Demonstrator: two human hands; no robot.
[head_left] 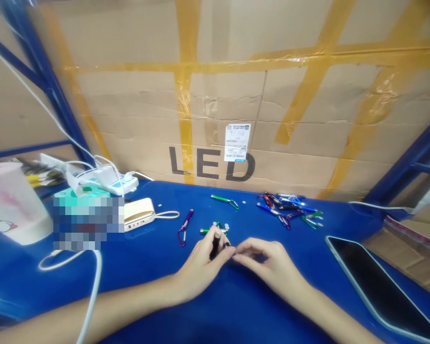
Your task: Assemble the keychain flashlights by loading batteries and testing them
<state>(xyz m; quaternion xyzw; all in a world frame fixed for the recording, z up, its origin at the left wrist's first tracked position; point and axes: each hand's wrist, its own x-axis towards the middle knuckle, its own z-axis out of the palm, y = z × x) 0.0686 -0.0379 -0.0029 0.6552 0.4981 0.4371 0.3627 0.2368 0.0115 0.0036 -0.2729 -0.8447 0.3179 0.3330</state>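
Observation:
My left hand (204,265) is closed around a small dark keychain flashlight (215,241), held upright over the blue table (157,282). Pinched fingertips of my right hand (268,260) meet the left hand's fingertips at the flashlight's lower end; what they pinch is too small to make out. Just beyond the hands lie a green flashlight (209,231) and a few small white round pieces (225,225). A purple keychain flashlight (185,225) lies to the left, another green one (224,200) farther back.
A pile of coloured keychain flashlights (290,208) sits at the back right. A phone (380,286) lies at the right, a white power bank (139,214) and power strip (107,184) at the left, a white cup (10,200) far left. A large LED carton (218,95) stands behind.

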